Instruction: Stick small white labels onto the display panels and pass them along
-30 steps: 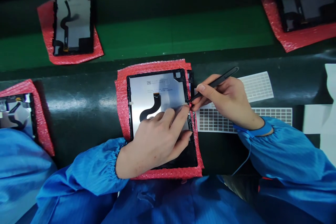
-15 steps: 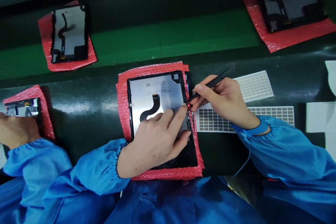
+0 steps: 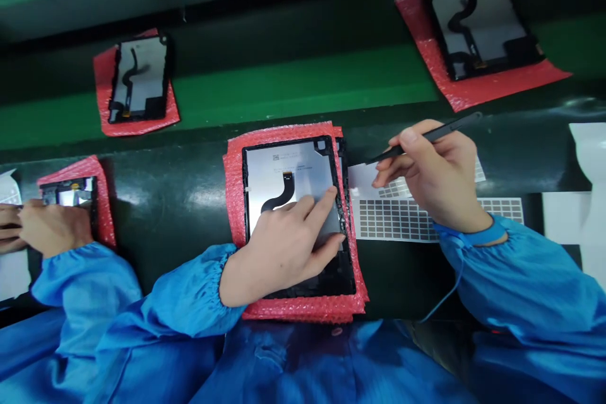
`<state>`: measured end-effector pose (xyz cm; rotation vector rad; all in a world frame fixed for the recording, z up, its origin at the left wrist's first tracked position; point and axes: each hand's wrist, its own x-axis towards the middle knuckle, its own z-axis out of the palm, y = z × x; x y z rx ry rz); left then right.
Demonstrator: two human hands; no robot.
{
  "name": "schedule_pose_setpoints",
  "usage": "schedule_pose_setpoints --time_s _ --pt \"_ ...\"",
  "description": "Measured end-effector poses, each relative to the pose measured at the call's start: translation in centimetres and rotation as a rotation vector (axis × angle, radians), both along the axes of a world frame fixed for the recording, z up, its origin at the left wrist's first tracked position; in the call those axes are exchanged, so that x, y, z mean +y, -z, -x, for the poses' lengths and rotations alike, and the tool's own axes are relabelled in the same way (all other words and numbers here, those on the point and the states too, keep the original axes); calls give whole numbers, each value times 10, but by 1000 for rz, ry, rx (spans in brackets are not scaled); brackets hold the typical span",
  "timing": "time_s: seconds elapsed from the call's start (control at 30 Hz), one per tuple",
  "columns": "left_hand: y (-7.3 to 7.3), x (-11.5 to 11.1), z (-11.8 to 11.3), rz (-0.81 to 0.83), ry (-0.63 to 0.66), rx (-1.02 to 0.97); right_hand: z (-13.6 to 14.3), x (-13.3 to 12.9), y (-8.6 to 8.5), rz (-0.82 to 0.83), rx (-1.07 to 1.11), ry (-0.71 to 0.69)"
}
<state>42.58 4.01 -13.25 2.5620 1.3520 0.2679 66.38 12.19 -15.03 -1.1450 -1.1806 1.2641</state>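
Observation:
Before me lies a tablet screen assembly (image 3: 265,167), silver-backed in a black frame with a curved black flex cable (image 3: 285,192). It rests on red bubble-wrap sheets (image 3: 235,202). My left hand (image 3: 279,246) lies across its lower part, index finger stretched to the right edge of the frame and thumb apart; it grasps nothing. To the right, raised off the frame, my right hand (image 3: 435,170) pinches black tweezers (image 3: 426,139), tips pointing left towards the frame. Beneath that hand is a sheet of small grey-brown stickers (image 3: 392,218), with another white sheet (image 3: 362,180) partly hidden.
Two similar screen assemblies (image 3: 146,76) (image 3: 487,19) lie on red bubble wrap on the green conveyor strip (image 3: 284,85) beyond. At left, a co-worker's hand (image 3: 54,227) is on another assembly (image 3: 89,192). White papers (image 3: 565,218) lie at the far right.
My right hand has drawn the tweezers away from the frame's right edge, moving right. My left hand keeps its place on the screen. The camera view has shifted slightly.

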Motion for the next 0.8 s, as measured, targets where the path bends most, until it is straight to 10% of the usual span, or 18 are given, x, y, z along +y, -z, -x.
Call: schedule_pose_setpoints --time_s 0.27,0.43,0.67,0.8 --pt "-9 -10 76 144 -607 25 -40 -27 29 51 -2 202" --pt "13 -11 94 378 -585 -290 -43 -25 41 81 -119 172" --pt "15 -9 86 141 -621 -594 -47 -22 46 58 -236 198" --pt "8 2 84 161 -708 -399 -49 -21 45 81 -286 198"
